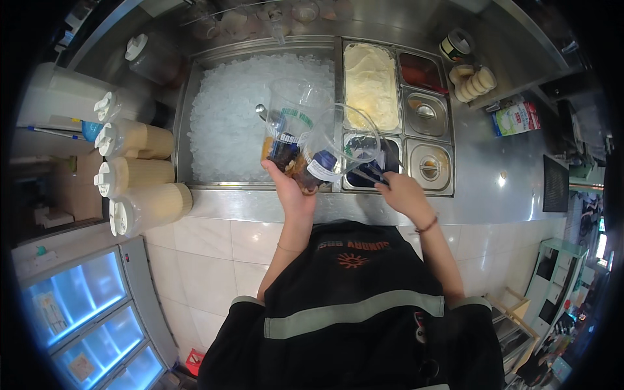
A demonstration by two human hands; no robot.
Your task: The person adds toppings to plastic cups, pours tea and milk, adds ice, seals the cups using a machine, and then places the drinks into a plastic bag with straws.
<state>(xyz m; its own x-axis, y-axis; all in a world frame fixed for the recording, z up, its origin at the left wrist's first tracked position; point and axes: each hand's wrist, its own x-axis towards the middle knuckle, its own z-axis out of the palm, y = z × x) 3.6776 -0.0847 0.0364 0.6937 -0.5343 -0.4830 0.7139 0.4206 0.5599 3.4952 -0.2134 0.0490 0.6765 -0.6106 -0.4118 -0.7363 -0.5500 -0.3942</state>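
Note:
Two clear plastic cups are in my left hand (pixel 296 196), side by side and tilted. The rear cup (pixel 287 139) bears printing and has brown and dark blue pieces at its bottom. A white label is stuck on the front cup (pixel 324 169), which also holds brown and dark contents. My right hand (pixel 403 194) grips metal tongs (pixel 370 174), their tips partly hidden behind the front cup. Below the tongs sits a steel pan (pixel 347 187) of dark blue contents. Whatever is between the tong tips cannot be made out.
An ice bin (pixel 234 107) lies left of a pan of cream-coloured paste (pixel 371 83). Steel lids (pixel 426 113) cover two pans, and a red-filled pan (pixel 420 73) stands behind. Several lidded pitchers (pixel 151 209) line the left side. Stacked cups (pixel 475 83) and a packet (pixel 516 118) are at right.

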